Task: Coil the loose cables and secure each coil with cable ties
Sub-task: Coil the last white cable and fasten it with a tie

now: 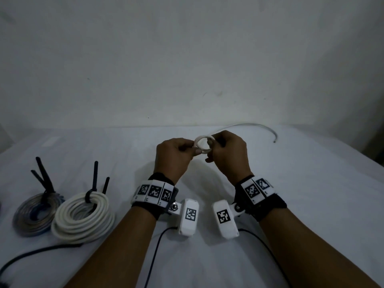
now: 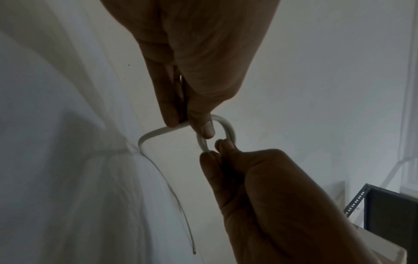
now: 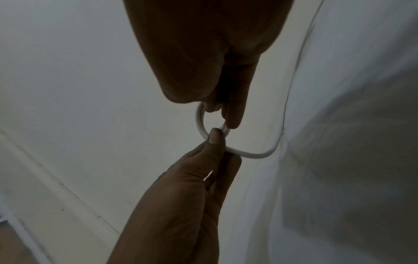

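A thin white cable (image 1: 202,145) is bent into one small loop, held up over the white sheet between both hands. My left hand (image 1: 195,151) pinches the loop's left side between thumb and forefinger. My right hand (image 1: 211,145) pinches its right side. The cable's free tail (image 1: 259,126) arcs away to the right and ends on the sheet. In the left wrist view my left hand (image 2: 187,126) grips the loop (image 2: 228,128) from above and my right hand (image 2: 214,150) from below. The right wrist view shows the same loop (image 3: 199,123) between my right hand (image 3: 221,114) and left hand (image 3: 217,141).
Two tied coils lie at the left: a white coil (image 1: 83,217) with a black tie (image 1: 90,196), and a greyish clear one (image 1: 35,213) with black ties (image 1: 44,179). A black cable (image 1: 31,252) runs along the near left. A wall stands behind the sheet (image 1: 311,194).
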